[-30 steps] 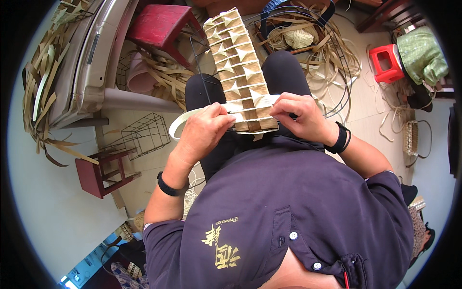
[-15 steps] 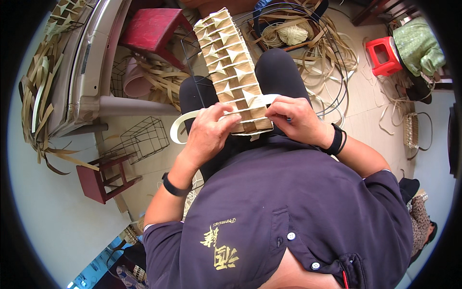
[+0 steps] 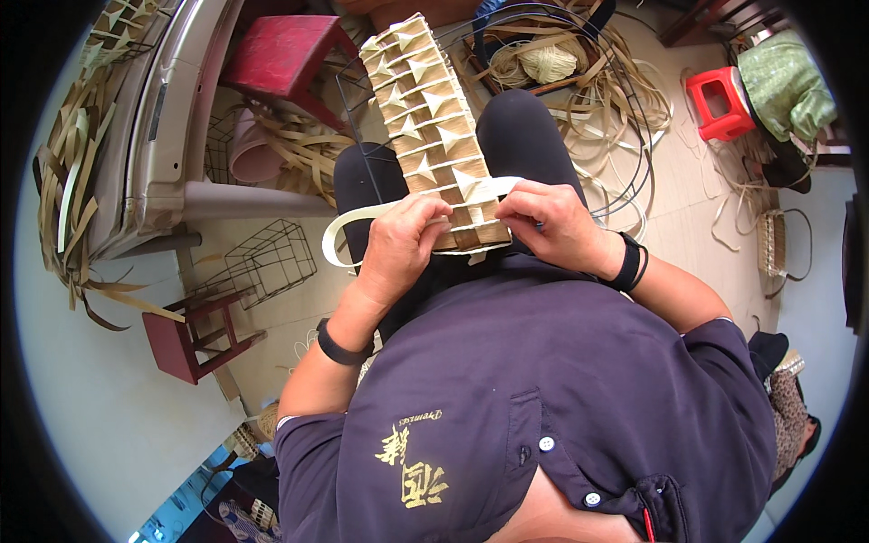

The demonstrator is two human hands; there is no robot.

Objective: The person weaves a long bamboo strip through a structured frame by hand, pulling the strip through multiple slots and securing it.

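Note:
A long woven panel (image 3: 433, 118) of tan and cream strips, with pointed folds along it and black wire frame attached, rests over my knees. A cream flat strip (image 3: 337, 237) crosses its near end and loops out to the left. My left hand (image 3: 402, 233) is closed at the panel's left edge, thumb and fingers pinching the strip. At the right edge my right hand (image 3: 549, 221) is closed too, its fingertips on the strip's other part, which sticks out above the knuckles. Exactly what lies between the right fingertips is partly hidden.
A dark red stool (image 3: 281, 56) and a pink bucket (image 3: 256, 152) stand at the left, near a wire basket frame (image 3: 270, 262) and a small maroon stool (image 3: 195, 339). Loose strips surround a ball of cord (image 3: 550, 65). A red plastic stool (image 3: 720, 105) is at the right beside another person's leg.
My left hand has shifted slightly right and its fingers have drawn closer together over the strip. The strip's left loop has changed shape a little. My right hand stays nearly in place.

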